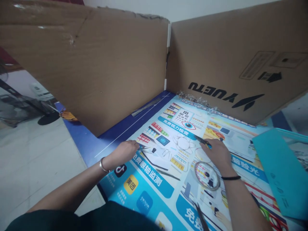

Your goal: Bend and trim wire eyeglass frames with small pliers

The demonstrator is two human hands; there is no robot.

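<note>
My left hand (125, 153) is low over the printed sheet, fingertips pinched together; whatever may be between them is too small to make out. Close to those fingertips lie thin wire-like pieces (145, 149). In my right hand (218, 155) is a slim, dark pointed tool (201, 140) with a blue and yellow grip, its tip directed left. Fine loops of wire (183, 143) rest between the two hands. Just below my right hand lies a round coil of wire (218, 184). Nearer to me is another dark, narrow metal tool (201, 216).
Two tall cardboard panels (115, 70) meet in a corner behind the work surface. A teal box (271, 173) stands at the right. Clear crinkled bits (194, 98) line the foot of the right panel. Flat strips (146, 106) lie by the left panel.
</note>
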